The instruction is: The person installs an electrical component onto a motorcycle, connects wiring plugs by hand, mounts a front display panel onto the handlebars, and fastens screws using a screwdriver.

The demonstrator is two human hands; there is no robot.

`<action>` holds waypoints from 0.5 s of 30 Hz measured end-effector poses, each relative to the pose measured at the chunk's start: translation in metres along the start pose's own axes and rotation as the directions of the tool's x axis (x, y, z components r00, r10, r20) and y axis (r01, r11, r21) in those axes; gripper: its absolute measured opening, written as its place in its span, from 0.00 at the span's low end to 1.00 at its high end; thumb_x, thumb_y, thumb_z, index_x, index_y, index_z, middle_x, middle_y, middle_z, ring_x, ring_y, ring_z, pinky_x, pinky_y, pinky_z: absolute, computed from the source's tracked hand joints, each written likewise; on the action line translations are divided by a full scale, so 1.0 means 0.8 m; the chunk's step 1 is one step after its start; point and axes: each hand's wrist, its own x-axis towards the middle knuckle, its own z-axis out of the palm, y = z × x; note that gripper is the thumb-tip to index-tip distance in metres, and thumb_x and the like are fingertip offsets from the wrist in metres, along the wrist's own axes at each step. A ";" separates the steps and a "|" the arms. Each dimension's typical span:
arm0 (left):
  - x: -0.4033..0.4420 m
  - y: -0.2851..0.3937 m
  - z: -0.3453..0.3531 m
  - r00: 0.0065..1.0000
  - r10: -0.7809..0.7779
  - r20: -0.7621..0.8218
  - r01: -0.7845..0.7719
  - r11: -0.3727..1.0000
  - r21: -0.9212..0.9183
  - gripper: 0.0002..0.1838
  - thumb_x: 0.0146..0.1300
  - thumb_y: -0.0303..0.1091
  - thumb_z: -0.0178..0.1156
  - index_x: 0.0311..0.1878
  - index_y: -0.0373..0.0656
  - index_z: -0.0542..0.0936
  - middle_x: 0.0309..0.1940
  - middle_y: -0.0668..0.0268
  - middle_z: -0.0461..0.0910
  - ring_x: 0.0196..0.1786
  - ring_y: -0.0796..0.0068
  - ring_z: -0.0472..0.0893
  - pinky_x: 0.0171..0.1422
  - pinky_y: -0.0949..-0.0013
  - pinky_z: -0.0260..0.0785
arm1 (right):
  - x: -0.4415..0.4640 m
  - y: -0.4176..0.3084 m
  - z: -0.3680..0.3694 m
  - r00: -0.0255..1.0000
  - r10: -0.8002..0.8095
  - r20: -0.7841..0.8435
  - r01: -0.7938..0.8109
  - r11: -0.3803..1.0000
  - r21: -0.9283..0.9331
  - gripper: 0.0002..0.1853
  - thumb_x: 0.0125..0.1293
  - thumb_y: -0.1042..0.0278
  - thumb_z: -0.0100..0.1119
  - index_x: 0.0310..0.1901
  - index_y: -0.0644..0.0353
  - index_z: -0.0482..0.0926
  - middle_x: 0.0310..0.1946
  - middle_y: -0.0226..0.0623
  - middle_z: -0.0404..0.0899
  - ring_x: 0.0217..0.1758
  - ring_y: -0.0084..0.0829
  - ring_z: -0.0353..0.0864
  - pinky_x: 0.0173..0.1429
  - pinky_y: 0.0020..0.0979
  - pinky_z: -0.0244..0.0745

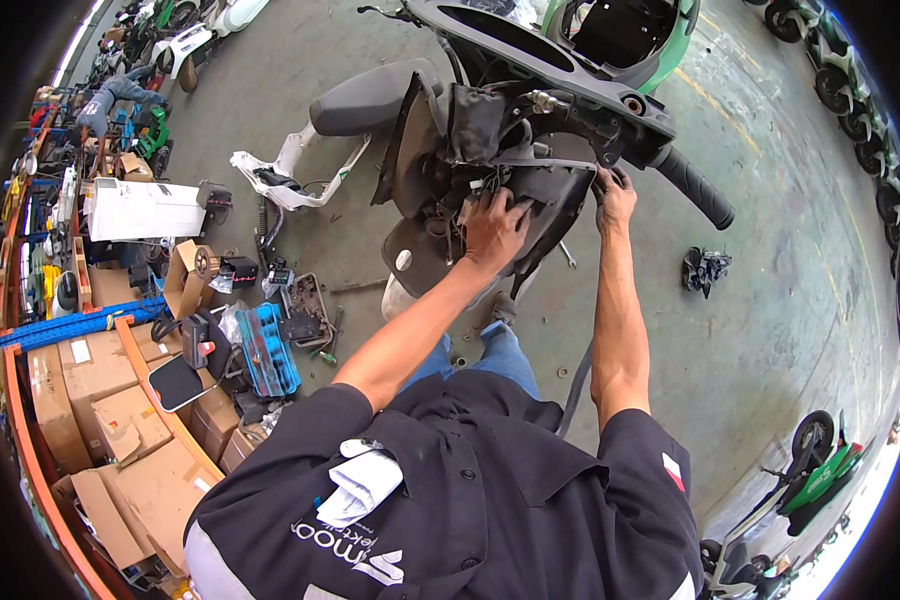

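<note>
A partly dismantled scooter front with its handlebar [550, 60] stands in front of me. My left hand [497, 232] reaches into the opening behind the dark front panel [555, 190]. Its fingers are bent among the wires and small white connectors [478, 185], and their tips are partly hidden. At the panel's right edge my right hand [615, 197] is closed, with thumb and fingers pinching that edge. Above it, to the right, sticks out a black handlebar grip [695, 187]. A black bag-like cover [476, 122] hangs above my left hand.
A scooter seat [370, 97] and a white frame-like cover [295, 170] are beyond on the left. Tools, a blue toolbox [268, 350] and cardboard boxes [160, 450] fill the left side. A dark part [705, 270] lies on the floor to the right. Another person [110, 100] bends over at far left.
</note>
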 end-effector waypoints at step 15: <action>-0.197 -0.053 -0.075 0.960 -0.190 0.204 0.259 0.878 -0.403 0.15 0.60 0.33 0.64 0.52 0.48 0.82 0.50 0.59 0.75 0.56 0.56 0.77 0.59 0.55 0.75 | -0.032 -0.079 -0.049 0.851 -0.460 0.255 0.412 0.282 -0.866 0.19 0.65 0.62 0.70 0.52 0.66 0.82 0.40 0.47 0.85 0.40 0.37 0.86 0.40 0.33 0.84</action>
